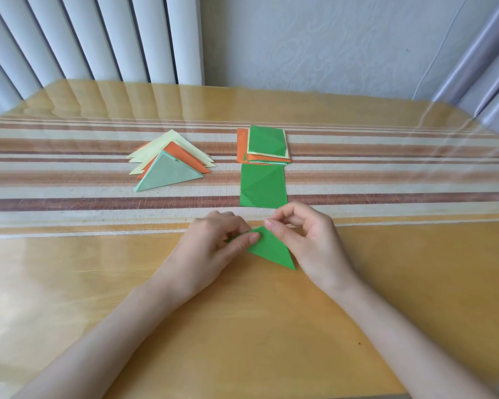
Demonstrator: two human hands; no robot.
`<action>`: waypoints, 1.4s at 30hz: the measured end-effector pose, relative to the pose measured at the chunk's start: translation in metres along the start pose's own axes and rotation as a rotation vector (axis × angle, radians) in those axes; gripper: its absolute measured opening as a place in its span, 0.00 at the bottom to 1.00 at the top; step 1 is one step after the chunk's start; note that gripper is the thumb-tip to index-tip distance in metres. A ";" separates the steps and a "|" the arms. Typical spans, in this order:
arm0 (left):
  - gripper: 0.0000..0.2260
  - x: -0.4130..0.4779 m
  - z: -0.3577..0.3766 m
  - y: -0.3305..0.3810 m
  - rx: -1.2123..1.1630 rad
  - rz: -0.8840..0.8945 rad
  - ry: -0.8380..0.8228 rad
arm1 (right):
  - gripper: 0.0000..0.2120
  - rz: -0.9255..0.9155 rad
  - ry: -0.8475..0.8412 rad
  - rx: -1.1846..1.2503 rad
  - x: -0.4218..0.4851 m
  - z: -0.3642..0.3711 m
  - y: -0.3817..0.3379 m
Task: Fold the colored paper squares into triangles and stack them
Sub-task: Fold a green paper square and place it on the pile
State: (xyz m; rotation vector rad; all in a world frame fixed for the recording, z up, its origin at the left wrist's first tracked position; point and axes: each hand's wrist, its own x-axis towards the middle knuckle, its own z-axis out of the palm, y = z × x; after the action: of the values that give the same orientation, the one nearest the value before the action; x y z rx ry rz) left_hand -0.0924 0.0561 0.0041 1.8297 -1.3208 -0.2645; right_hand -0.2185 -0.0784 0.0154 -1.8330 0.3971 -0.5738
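A green paper folded into a triangle (272, 249) lies on the table in front of me. My left hand (213, 249) presses on its left part with the index finger laid flat across it. My right hand (306, 240) has its fingers curled, and its thumb and fingertips meet at the triangle's upper tip. A loose green square (263, 187) lies just beyond the hands. Behind it sits a pile of unfolded squares (264, 146), green on top with orange and pale yellow below. To the left is a stack of folded triangles (170, 164), light green on top.
The wooden table (242, 326) has a glossy cover, and a striped cloth runner (69, 180) crosses it under the papers. Vertical blinds (98, 38) hang behind at the left, a wall behind the middle, more blinds at the far right.
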 end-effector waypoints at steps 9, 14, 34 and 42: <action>0.12 -0.012 -0.020 0.001 -0.250 -0.175 0.210 | 0.02 0.195 -0.227 0.120 0.016 0.018 -0.018; 0.12 -0.019 -0.029 -0.001 -0.237 -0.224 0.283 | 0.03 0.215 -0.216 0.137 0.017 0.024 -0.020; 0.10 0.046 -0.088 -0.077 0.481 -0.522 0.477 | 0.08 0.002 0.181 -0.844 0.135 0.123 -0.015; 0.08 0.052 -0.082 -0.095 0.770 -0.379 0.442 | 0.12 -0.218 0.066 -0.952 0.139 0.122 0.000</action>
State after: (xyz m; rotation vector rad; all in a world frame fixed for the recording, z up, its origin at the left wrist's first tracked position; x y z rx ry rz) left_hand 0.0431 0.0615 0.0014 2.5820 -0.7949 0.5049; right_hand -0.0344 -0.0570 0.0099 -2.7991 0.5776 -0.6498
